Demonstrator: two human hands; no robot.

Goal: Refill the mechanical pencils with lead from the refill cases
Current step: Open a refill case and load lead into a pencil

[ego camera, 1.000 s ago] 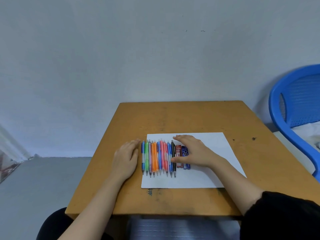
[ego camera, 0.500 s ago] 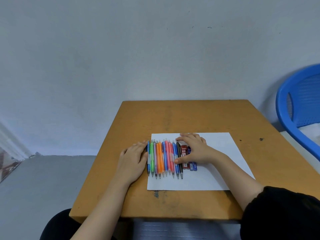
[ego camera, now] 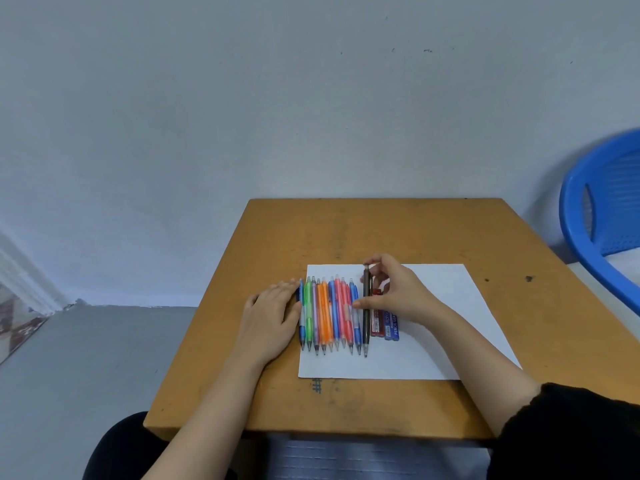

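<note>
Several coloured mechanical pencils [ego camera: 329, 313] lie side by side on a white sheet of paper [ego camera: 440, 327], tips toward me. My left hand [ego camera: 273, 317] rests flat against the blue pencil at the row's left end. My right hand [ego camera: 398, 292] pinches a black pencil [ego camera: 366, 327] at the row's right end, thumb on its middle and a fingertip at its top. A red refill case [ego camera: 376, 323] and a blue refill case [ego camera: 391, 327] lie just right of it, partly under my right hand.
The paper lies on a small wooden table [ego camera: 381, 230] set against a grey wall. A blue plastic chair [ego camera: 602, 216] stands at the right. The floor drops away on the left.
My right hand lifted off the refill cases and closed its thumb and fingers on the black pencil. The left hand stayed against the row. The view shifted slightly.
</note>
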